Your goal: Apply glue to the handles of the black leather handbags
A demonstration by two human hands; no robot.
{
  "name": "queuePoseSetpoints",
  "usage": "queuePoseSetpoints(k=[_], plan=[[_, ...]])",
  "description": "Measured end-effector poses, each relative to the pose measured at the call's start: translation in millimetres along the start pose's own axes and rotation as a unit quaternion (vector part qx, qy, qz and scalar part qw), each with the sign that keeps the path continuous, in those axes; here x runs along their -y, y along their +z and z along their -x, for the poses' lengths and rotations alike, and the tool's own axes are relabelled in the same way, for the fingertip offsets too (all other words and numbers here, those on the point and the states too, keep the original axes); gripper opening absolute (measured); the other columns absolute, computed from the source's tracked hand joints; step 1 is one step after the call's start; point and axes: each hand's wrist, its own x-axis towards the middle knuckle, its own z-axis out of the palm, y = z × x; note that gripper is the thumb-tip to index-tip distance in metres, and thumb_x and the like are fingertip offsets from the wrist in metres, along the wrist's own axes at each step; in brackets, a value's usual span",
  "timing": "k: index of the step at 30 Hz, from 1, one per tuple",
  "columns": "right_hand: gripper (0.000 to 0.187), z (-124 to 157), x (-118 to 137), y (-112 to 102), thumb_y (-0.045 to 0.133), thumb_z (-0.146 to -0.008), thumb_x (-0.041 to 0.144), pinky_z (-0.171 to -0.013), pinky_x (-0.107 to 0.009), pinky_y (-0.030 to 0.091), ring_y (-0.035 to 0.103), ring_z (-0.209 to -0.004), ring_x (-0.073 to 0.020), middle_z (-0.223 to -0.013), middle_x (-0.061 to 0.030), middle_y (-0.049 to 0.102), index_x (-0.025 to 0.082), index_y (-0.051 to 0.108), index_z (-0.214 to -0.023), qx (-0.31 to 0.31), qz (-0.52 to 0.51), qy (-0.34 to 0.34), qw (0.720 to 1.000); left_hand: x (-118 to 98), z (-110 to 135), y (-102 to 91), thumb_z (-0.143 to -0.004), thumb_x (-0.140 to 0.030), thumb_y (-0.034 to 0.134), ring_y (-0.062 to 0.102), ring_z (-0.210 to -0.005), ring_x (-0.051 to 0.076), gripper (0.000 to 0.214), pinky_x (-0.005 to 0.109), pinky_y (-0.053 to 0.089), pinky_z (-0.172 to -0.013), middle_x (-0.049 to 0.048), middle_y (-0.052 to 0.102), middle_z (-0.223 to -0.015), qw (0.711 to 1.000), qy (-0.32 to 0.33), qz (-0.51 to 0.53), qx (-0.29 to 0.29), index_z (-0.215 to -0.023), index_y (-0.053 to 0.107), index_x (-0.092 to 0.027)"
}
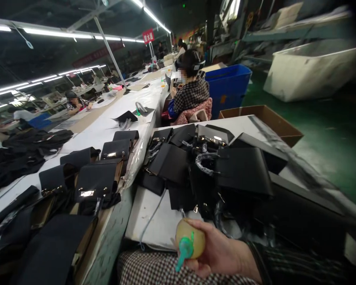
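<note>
My right hand (222, 251) rests low over my checked lap, fingers wrapped round a small round yellowish squeeze bottle (189, 237) with a green nozzle (184, 251) pointing down and left. Just beyond it lies a pile of black handbags (213, 166) with metal clasps on a white side table (154, 219). My left hand is out of sight.
More black bags (95, 180) and black pieces lie along the long white workbench (106, 126) on the left. A person in a checked top (191, 95) sits ahead, others work further off. A blue bin (228, 85), a brown cardboard box (273, 120) and a white tub (311, 71) stand on the green floor at right.
</note>
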Motion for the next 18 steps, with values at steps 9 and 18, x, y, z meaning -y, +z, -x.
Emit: queuePoseSetpoints(k=[9, 18], plan=[[0.058, 63, 8, -38, 0.052, -0.088, 0.065, -0.061, -0.028, 0.042, 0.065, -0.071, -0.0235, -0.085, -0.0132, 0.074, 0.012, 0.075, -0.096, -0.017, -0.046, -0.149, 0.988, -46, -40, 161.4, -0.083, -0.054, 0.067, 0.071, -0.099, 0.029, 0.054, 0.038, 0.056, -0.076, 0.0201, 0.073, -0.110, 0.966, 0.042, 0.047, 0.251, -0.114, 0.061, -0.011], [0.064, 94, 9, -41, 0.068, -0.067, 0.073, -0.078, -0.029, 0.047, 0.067, -0.077, -0.0212, -0.087, -0.0109, 0.075, 0.013, 0.074, -0.090, 0.027, -0.052, -0.161, 0.985, -135, -12, 231.2, -0.092, -0.039, 0.072, 0.068, -0.102, 0.020, 0.050, 0.030, 0.054, -0.080, 0.0099, 0.071, -0.119, 0.924, 0.087, 0.093, 0.361, -0.134, 0.054, -0.018]])
